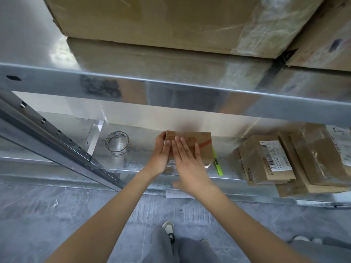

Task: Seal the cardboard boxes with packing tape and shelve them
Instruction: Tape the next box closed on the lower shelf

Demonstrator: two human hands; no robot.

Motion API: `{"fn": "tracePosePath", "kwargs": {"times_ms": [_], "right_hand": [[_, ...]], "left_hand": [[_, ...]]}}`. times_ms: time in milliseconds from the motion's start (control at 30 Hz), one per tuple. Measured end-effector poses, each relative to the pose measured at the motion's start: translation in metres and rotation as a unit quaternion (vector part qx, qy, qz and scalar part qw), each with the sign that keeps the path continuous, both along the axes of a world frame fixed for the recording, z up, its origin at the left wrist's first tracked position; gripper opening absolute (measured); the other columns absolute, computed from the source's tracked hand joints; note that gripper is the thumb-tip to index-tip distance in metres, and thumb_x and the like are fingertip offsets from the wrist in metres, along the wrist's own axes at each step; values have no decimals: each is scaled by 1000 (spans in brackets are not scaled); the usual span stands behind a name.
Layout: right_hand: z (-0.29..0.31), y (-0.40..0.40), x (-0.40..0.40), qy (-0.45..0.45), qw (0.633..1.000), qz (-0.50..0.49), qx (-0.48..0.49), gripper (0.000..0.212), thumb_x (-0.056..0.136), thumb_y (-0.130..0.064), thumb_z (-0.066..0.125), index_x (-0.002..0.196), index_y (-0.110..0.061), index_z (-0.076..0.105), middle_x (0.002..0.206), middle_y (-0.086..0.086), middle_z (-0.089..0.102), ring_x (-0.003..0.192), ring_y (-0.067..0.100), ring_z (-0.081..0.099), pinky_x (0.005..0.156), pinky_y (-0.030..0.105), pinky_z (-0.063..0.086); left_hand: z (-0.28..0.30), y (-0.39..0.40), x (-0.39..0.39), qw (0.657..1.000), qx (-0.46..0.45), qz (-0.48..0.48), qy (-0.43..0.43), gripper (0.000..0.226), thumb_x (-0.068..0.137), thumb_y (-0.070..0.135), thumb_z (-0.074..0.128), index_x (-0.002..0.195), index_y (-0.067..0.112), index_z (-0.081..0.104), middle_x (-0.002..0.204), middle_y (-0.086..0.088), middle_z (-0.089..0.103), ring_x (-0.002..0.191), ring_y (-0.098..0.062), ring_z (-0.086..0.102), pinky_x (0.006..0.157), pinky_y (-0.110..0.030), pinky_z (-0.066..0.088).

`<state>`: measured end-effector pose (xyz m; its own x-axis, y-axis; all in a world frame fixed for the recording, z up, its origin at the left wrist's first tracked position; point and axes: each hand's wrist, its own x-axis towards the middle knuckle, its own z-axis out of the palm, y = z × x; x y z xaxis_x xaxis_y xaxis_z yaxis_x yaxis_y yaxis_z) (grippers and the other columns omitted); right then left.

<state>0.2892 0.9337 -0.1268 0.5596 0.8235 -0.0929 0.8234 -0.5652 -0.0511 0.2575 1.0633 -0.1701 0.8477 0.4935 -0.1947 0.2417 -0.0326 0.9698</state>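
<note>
— Where's the small cardboard box (pixel 199 147)?
— On the metal shelf (pixel 144 160), right of the tape roll (pixel 117 142). Left hand (pixel 161 154) grips its left edge; right hand (pixel 190 164) lies flat on top, fingers straight.

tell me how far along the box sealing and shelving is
Done, apparently: taped parcels are stacked on the shelf at right. In hand: the left hand grips the small box while the right hand presses flat on top. Left: finishing this box; the tape roll lies beside it.
</note>
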Motion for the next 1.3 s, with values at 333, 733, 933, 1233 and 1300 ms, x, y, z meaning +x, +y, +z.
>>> {"fn": "tracePosePath", "kwargs": {"times_ms": [333,733,933,1233,1300], "right_hand": [[-10,-35,-16,19,994,20,109,100,74,-31,75,155,-16,18,160,3,22,149,19,12,121,47,11],[17,-49,51,225,882,-291,296,63,82,-60,65,129,-20,51,115,-1,59,105,17,57,86,31,46],[-9,-17,53,269,870,-351,220,72,89,-63,51,137,-11,36,117,8,57,111,30,56,87,40,47],[0,20,39,91,993,-74,20,62,102,-49,7,156,-20,3,163,-7,-1,150,9,-6,113,59,-16],[-4,28,34,96,993,-67,16,76,92,-55,-8,156,-16,2,164,-4,-3,149,9,-7,111,59,-17]], "left_hand": [[-3,3,-2,999,-45,-5,-13,47,88,57,42,128,31,43,138,-10,46,132,-21,45,113,-47,35],[25,-2,-17,996,-65,-54,13,64,90,76,24,143,42,33,131,22,56,117,4,54,101,-19,40],[5,-3,-12,991,107,-61,43,34,104,46,18,117,27,43,114,-1,61,104,-13,62,86,-26,49],[8,2,-6,997,62,-13,43,24,108,25,26,103,18,49,94,2,60,84,3,55,71,-13,39],[6,2,-3,999,37,-6,34,24,107,23,26,101,15,48,94,-1,58,87,-9,54,71,-9,39]]}}
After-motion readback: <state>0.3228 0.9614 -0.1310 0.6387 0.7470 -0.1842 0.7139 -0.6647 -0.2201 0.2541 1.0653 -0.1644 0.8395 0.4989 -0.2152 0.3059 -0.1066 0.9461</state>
